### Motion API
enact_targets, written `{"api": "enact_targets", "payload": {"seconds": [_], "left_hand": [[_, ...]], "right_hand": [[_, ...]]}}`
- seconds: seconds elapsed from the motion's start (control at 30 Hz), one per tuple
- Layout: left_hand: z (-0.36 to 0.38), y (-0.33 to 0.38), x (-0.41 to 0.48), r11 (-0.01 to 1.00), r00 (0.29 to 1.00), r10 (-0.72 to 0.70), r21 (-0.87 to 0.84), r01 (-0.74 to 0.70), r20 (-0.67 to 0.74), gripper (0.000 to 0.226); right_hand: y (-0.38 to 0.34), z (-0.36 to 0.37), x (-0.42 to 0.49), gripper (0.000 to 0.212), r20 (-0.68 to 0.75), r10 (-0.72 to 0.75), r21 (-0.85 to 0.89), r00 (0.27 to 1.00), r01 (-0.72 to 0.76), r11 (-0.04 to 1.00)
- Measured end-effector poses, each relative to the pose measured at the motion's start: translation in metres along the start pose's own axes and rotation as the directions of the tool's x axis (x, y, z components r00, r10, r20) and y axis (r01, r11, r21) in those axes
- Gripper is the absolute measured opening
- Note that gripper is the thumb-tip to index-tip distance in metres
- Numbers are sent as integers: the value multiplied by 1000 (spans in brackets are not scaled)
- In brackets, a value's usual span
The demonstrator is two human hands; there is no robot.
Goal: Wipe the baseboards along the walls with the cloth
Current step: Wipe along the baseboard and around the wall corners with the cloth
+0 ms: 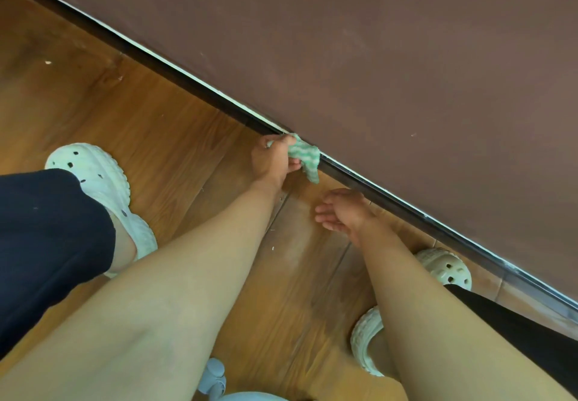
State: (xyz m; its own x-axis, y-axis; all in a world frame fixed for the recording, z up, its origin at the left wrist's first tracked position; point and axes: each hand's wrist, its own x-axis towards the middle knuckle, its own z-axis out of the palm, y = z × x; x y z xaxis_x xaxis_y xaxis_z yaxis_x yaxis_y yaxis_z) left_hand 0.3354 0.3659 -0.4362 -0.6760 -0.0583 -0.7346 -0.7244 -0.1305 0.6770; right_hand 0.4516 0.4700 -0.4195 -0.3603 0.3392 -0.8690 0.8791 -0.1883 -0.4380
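Left hand (275, 160) gripped bunched green-and-white cloth (308, 158), pressing it against the dark baseboard (187, 83). The baseboard's long axis ran diagonally, upper left to lower right. The cloth's loose end trailed lower right, toward the wood floor (156, 125). Right hand (341, 210) was spread, holding nothing, just beside the baseboard.

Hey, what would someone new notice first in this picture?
The green-and-white cloth stands out at the centre, gripped by the left hand against the dark baseboard running diagonally under the brown wall. Just below to the right, the right hand is open near the wooden floor, and white clogs show at both sides.
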Motion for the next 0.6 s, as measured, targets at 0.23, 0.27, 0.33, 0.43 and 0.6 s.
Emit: {"api": "enact_targets", "payload": {"seconds": [0.23,0.27,0.33,0.43,0.6], "left_hand": [[13,17,5,981,960,156,-80,-179,-233,39],[15,17,4,980,951,163,-69,-187,-264,45],[16,9,2,981,942,181,-16,-193,-283,53],[16,-11,-3,973,951,232,51,-226,-203,47],[17,-12,-4,949,939,311,106,-298,-144,28]], "right_hand": [[13,-12,-7,11,10,0,-17,1000,0,1000],[13,-13,-8,11,15,-10,-11,1000,11,1000],[13,-14,-10,13,21,-13,-14,1000,13,1000],[13,-14,-11,13,20,-13,-9,1000,13,1000],[18,-15,-11,8,26,-7,-21,1000,7,1000]]}}
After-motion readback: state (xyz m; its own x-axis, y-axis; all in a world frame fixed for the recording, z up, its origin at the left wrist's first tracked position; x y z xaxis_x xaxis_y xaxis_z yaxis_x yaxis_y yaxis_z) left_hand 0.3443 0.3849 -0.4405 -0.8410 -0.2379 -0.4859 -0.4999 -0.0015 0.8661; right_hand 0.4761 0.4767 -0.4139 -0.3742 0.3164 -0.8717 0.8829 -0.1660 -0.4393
